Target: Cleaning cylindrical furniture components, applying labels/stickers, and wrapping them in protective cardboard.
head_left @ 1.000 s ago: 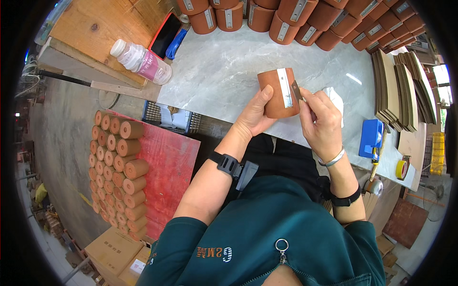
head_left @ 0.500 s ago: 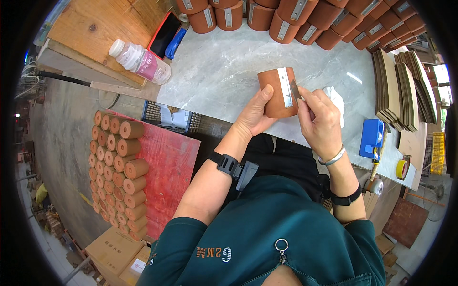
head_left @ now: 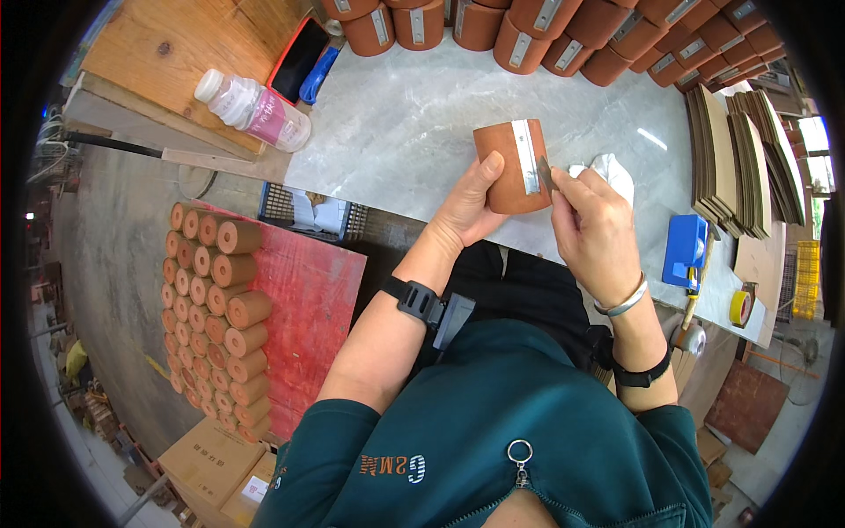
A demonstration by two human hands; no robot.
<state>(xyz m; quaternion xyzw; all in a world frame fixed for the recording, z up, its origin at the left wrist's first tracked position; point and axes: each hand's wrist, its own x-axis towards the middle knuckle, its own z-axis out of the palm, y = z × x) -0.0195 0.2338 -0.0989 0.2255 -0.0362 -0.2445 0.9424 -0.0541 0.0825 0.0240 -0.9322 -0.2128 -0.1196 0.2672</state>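
Note:
My left hand (head_left: 470, 204) is wrapped round the lower left of a terracotta-coloured cylinder (head_left: 500, 172), thumb on its curved side. A silver metal strip (head_left: 526, 157) with small holes runs along the cylinder's upward side. In my right hand (head_left: 597, 233) is a small flat dark blade (head_left: 546, 174), pinched between thumb and fingers, with its tip against the cylinder just right of the strip. Its handle, if any, is hidden by my fingers. A crumpled white cloth (head_left: 613, 174) lies on the grey tabletop (head_left: 396, 123) behind my right hand.
Similar cylinders with strips (head_left: 418, 26) are stacked along the far edge. Plain cylinders (head_left: 242, 308) stand piled on a red board (head_left: 308, 326) at left. A bottle (head_left: 280, 123) stands far left; cardboard sheets (head_left: 713, 158), a blue tape dispenser (head_left: 682, 251) and yellow tape (head_left: 740, 308) are at right.
The blade and my right hand have shifted slightly around the cylinder's right edge. The cylinder stays in my left hand, nearly in place. More of the white cloth shows.

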